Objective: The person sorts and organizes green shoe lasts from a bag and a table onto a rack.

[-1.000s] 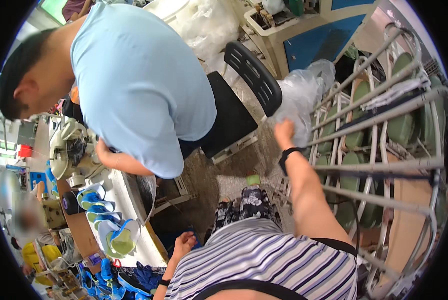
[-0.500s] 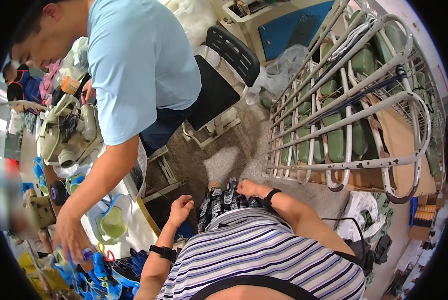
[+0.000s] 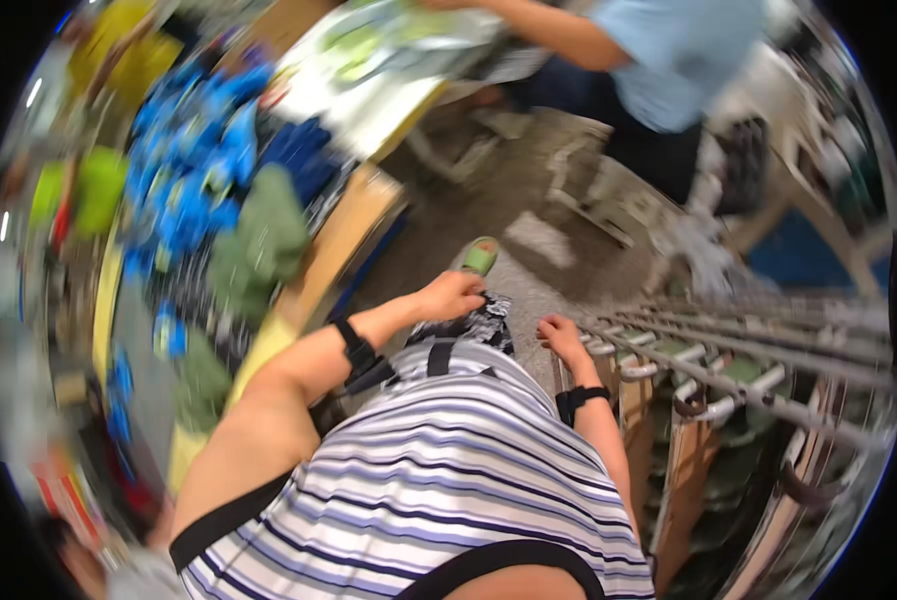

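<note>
My left hand (image 3: 453, 295) hangs in front of my patterned black-and-white trousers (image 3: 480, 322), its fingers curled in with nothing visible in them. To the right, my right hand (image 3: 560, 336) is loosely closed by the end of a metal rack (image 3: 658, 350), apparently holding nothing. Both wrists wear black bands. A foot in a green slipper (image 3: 480, 256) steps forward on the floor beyond my left hand.
A bench with a wooden edge (image 3: 353, 215) runs along my left, piled with blue pieces (image 3: 193, 150) and dark green cloth-like pieces (image 3: 263, 230). Ahead, a co-worker in a light blue shirt (image 3: 673, 55) sits by a white table (image 3: 358, 110). The rack holds green pieces.
My view has swung left, so the co-worker now shows at the upper right and the blue pile at the upper left. The rack is now close on my right. A green-slippered foot has come forward.
</note>
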### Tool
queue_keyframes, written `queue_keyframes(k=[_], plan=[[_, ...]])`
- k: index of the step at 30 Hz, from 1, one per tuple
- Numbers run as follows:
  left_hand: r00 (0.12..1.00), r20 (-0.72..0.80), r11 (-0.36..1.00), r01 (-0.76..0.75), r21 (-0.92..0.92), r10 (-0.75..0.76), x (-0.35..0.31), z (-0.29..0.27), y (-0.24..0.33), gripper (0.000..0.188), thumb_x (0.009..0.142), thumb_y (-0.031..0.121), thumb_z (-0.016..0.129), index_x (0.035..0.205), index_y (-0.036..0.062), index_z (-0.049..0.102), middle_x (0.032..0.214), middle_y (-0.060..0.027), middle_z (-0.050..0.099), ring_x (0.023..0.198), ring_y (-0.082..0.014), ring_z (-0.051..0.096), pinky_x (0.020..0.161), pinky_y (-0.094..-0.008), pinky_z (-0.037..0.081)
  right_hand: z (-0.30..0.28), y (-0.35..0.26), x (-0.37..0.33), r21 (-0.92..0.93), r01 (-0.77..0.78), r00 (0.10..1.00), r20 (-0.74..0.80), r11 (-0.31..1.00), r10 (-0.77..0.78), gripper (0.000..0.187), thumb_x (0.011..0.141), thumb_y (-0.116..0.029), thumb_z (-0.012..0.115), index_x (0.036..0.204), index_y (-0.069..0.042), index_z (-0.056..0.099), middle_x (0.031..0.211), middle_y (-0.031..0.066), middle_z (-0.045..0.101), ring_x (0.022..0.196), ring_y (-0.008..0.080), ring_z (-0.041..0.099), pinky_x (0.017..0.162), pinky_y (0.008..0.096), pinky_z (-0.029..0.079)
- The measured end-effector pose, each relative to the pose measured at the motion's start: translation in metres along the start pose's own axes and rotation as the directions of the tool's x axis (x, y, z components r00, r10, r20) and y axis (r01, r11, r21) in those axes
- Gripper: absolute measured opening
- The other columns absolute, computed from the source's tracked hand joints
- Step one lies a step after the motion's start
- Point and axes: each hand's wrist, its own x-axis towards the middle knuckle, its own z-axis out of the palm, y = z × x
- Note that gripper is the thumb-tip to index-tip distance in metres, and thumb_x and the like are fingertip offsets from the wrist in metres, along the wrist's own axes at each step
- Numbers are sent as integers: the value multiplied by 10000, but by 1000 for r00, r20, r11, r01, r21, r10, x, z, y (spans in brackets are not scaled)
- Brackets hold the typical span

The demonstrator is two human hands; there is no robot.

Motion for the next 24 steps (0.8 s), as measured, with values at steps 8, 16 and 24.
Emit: queue_keyframes(k=[8, 16, 24], plan=[[930, -264, 963, 219, -157, -255, -154, 30, -32, 341, 808, 216, 608, 1072, 0, 611, 909, -189, 661, 866, -307, 638, 790, -375, 488, 24, -4, -29, -68, -92, 987, 129, 993, 100, 257, 909, -218, 557, 1045, -1, 576, 900, 87, 629, 754, 172, 630, 647, 301, 516], [767, -522, 920, 233, -316, -373, -259, 23, -75, 310, 806, 185, 624, 1049, -7, 612, 865, -158, 664, 809, -261, 642, 738, -346, 499, 124, -84, -8, -184, 69, 968, 249, 981, -21, 224, 901, -205, 579, 999, -4, 577, 847, 60, 620, 661, 116, 577, 596, 261, 483], [256, -889, 873, 415, -254, -380, -357, -41, -152, 393, 755, 205, 676, 1070, -16, 595, 893, -173, 618, 839, -310, 616, 748, -372, 492, 306, -263, 30, -245, 739, 667, 396, 628, -631, 280, 855, -170, 620, 1035, 37, 564, 809, 43, 594, 706, 128, 529, 645, 268, 440]])
